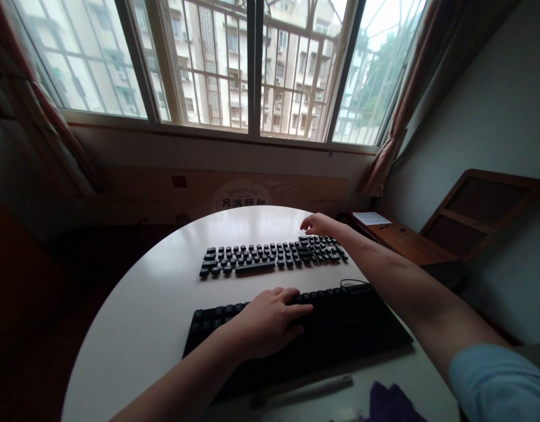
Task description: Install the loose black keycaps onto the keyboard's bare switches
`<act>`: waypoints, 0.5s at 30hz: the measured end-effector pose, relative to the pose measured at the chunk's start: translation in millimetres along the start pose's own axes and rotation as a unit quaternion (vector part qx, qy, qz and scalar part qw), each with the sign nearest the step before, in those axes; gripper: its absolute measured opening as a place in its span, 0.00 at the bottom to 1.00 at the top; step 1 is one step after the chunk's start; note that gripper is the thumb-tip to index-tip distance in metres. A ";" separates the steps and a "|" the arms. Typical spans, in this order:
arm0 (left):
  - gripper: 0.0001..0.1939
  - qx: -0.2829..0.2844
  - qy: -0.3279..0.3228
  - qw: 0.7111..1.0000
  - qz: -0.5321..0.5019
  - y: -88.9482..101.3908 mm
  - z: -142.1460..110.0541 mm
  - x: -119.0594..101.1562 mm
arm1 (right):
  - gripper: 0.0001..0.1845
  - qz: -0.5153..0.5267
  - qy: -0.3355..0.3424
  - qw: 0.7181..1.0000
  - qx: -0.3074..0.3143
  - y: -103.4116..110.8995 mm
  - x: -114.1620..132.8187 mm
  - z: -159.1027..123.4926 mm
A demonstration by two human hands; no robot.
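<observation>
Resting palm down over the keyboard (349, 331), the left hand (272, 319) is held with its fingers loosely spread; no object is seen gripped by it. The right hand (320, 224) is held at the far right of the loose keycaps (255, 268), fingers bent; whether anything is pinched cannot be told. The keyboard is placed on the near part of the white round table (138, 305), slightly slanted. Fitted keys are seen at its left and along its far edge; the rest is too dark to read. The loose keycaps are laid out in rows beyond it, left to right. A thin cable (353, 281) is looped by the keyboard's far right corner. A long-handled tool (316, 388) is set on the near side, with a purple cloth-like item (390, 403) to its right. White paper (372, 218) is placed on a brown wooden surface (410, 243), far right.
</observation>
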State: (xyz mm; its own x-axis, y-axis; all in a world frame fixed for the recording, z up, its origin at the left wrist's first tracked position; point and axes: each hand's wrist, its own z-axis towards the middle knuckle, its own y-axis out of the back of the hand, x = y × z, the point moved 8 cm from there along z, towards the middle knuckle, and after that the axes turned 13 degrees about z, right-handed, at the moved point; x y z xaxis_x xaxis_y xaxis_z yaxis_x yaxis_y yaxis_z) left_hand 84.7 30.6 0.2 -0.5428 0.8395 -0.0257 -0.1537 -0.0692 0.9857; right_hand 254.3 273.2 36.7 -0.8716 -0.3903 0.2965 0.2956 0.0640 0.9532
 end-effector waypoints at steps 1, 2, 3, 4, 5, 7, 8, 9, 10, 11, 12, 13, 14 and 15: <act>0.24 0.000 0.000 1.000 0.001 0.2 -0.3 -0.3 | 0.15 0.001 0.005 1.000 0.013 -4.2 -0.6 4.5; 0.25 0.001 0.000 1.000 0.001 0.2 -0.6 -0.3 | 0.15 0.001 0.010 1.000 0.026 -8.1 -1.1 8.6; 0.27 0.003 0.001 1.000 0.001 0.0 -0.7 -0.3 | 0.14 0.000 0.014 0.999 0.037 -11.6 -1.8 12.2; 0.27 0.006 0.002 1.000 0.001 -0.5 -0.8 -0.2 | 0.14 -0.003 0.017 0.999 0.047 -14.6 -2.7 15.4; 0.28 0.008 0.003 1.000 0.001 -1.1 -0.8 0.0 | 0.14 -0.006 0.018 0.998 0.056 -17.2 -4.0 18.3; 0.27 0.013 0.003 1.000 0.001 -2.5 -0.6 0.2 | 0.14 -0.013 0.021 0.997 0.069 -21.2 -7.0 23.1; 0.26 0.015 0.004 1.000 0.002 -3.1 -0.5 0.4 | 0.13 -0.016 0.021 0.997 0.074 -22.9 -8.5 25.1; 0.26 0.016 0.004 1.000 0.003 -3.6 -0.4 0.7 | 0.13 -0.018 0.021 0.997 0.078 -24.6 -10.0 26.8; 0.26 0.015 0.005 1.000 0.004 -3.7 -0.4 0.8 | 0.12 -0.019 0.022 0.996 0.082 -26.3 -11.2 28.3; 0.27 0.013 0.004 1.000 0.005 -3.7 -0.4 0.8 | 0.11 -0.019 0.023 0.996 0.087 -28.1 -12.0 29.5; 0.27 0.012 0.004 1.000 0.007 -3.6 -0.5 0.7 | 0.11 -0.018 0.024 0.995 0.091 -30.0 -12.4 30.6; 0.27 0.011 0.003 1.000 0.008 -3.6 -0.7 0.5 | 0.11 -0.017 0.026 0.995 0.095 -31.7 -12.5 31.5; 0.27 0.010 0.002 1.000 0.009 -3.6 -0.8 0.3 | 0.11 -0.015 0.028 0.995 0.096 -33.1 -12.2 32.2; 0.27 0.012 0.001 1.000 0.009 -3.8 -1.0 0.2 | 0.11 -0.012 0.029 0.995 0.095 -34.2 -11.6 32.9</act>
State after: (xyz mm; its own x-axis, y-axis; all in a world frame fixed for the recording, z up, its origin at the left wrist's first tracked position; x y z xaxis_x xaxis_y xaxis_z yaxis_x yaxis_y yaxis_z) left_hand 84.3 30.5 -3.7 -0.5478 0.8366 -0.0079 -0.1245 -0.0722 0.9896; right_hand 241.4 305.7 2.7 -0.8517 -0.4461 0.2749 0.1906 0.2251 0.9555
